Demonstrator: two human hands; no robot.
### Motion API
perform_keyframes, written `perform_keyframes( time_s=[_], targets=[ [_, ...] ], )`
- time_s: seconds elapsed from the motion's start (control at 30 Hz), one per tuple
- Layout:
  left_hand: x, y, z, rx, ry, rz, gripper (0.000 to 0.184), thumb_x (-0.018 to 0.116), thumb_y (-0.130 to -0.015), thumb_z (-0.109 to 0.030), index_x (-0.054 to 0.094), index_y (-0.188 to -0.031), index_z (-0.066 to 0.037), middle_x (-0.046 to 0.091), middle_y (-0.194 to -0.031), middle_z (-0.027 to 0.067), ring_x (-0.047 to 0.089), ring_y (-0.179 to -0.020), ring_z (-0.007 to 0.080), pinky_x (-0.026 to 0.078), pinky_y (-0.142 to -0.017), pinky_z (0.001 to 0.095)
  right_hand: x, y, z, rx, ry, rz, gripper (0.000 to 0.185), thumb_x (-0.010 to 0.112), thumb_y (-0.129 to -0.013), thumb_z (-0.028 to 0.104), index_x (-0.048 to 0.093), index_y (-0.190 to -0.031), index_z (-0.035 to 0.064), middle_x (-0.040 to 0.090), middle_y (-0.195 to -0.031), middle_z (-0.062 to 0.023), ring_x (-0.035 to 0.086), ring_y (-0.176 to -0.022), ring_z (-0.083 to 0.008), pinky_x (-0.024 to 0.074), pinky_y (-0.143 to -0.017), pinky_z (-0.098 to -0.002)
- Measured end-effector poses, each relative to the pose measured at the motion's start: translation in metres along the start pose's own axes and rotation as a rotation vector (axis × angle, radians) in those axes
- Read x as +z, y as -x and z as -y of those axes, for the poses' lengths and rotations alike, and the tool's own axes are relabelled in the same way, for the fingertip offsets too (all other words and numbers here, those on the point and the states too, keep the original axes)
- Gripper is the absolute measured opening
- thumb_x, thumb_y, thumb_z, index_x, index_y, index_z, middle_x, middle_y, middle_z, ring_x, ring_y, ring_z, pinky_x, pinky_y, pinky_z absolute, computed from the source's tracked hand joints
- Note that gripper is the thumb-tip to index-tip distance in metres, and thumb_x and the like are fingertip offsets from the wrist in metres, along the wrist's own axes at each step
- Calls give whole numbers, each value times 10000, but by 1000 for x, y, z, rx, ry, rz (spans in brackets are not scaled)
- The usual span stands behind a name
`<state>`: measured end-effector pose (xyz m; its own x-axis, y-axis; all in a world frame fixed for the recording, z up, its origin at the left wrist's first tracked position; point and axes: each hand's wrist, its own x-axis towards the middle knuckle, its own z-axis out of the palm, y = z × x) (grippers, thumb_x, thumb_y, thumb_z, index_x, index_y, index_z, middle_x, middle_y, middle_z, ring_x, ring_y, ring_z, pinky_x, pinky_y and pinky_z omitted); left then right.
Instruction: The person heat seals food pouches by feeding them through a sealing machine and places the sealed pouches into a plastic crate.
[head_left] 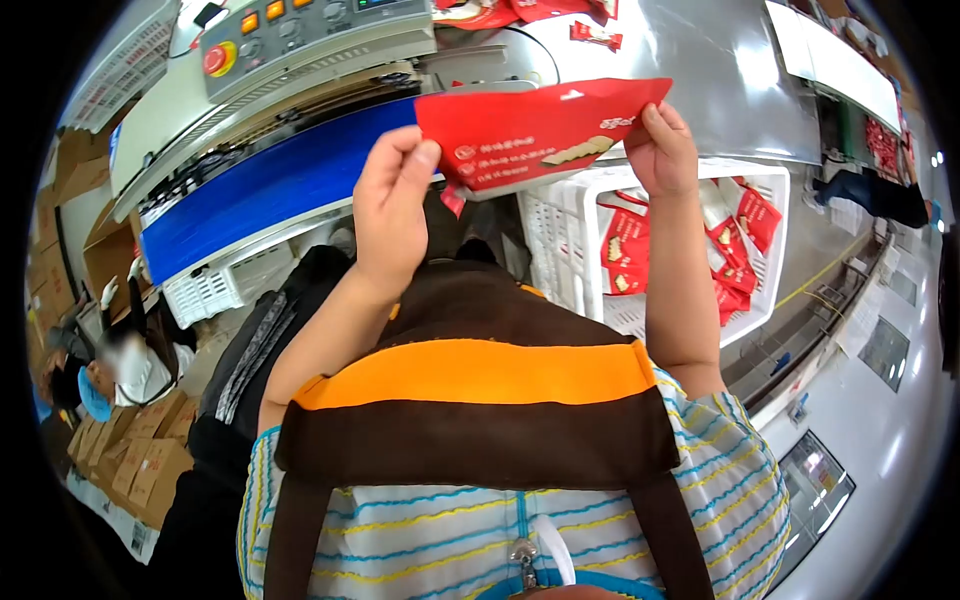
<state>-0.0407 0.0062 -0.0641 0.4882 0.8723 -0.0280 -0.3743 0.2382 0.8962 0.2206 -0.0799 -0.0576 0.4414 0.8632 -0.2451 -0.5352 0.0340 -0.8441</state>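
A red printed snack pouch (540,130) is stretched lengthwise between my two hands, with white lettering and a picture of food on its face. My left hand (393,205) pinches its left end between thumb and fingers. At the opposite end, my right hand (664,150) grips the upper right corner. A small red wrapped piece (453,199) shows just below the pouch near my left fingers; I cannot tell whether it is held. The pouch is in front of a machine with a blue belt (290,195).
Under my right forearm stands a white plastic basket (590,255) with several red pouches. The machine's control panel (290,45) has a red button. A small red packet (596,37) lies on the metal table (690,70). Cardboard boxes (150,470) and a person (140,370) are at left.
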Motion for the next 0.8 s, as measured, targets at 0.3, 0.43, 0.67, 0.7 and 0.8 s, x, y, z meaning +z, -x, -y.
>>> perform_keyframes(
  time_s=[0.3,0.43,0.67,0.7,0.8],
  targets=[
    [-16,-13,8,-13,109,-227,141,434,-881,-106,503,-943,0,563,-868,32,494,-786,58,396,-738,199,49,8,-49,-136,235,-254,168,532,-833,135,579,-868,-23,586,-794,-17,492,-690,-49,382,-633,-178],
    [-27,3,-24,163,-60,-171,144,420,-868,-39,484,-990,6,561,-977,96,529,-916,136,405,-831,269,56,36,-19,-105,277,-163,183,518,-835,111,569,-936,-33,594,-848,-40,519,-766,-78,399,-725,-221],
    [-7,22,-67,188,-16,308,488,541,-794,-30,299,-1218,-36,495,-1117,199,472,-1081,284,364,-922,345,83,81,23,-243,-53,162,188,431,-877,167,520,-953,20,578,-921,-123,530,-916,-274,342,-901,-414],
    [0,23,-73,161,-41,337,574,582,-764,-33,265,-1243,-41,486,-1129,207,468,-1089,286,359,-928,347,90,82,32,-329,-46,328,178,428,-873,152,529,-929,16,583,-901,-150,543,-884,-282,326,-911,-423],
    [12,17,-85,342,-513,566,574,707,-655,-87,436,-1158,-29,484,-1143,207,503,-1046,283,396,-877,350,95,86,51,-431,75,668,186,461,-854,183,547,-889,22,596,-829,-172,565,-799,-282,306,-913,-434]
  ],
)
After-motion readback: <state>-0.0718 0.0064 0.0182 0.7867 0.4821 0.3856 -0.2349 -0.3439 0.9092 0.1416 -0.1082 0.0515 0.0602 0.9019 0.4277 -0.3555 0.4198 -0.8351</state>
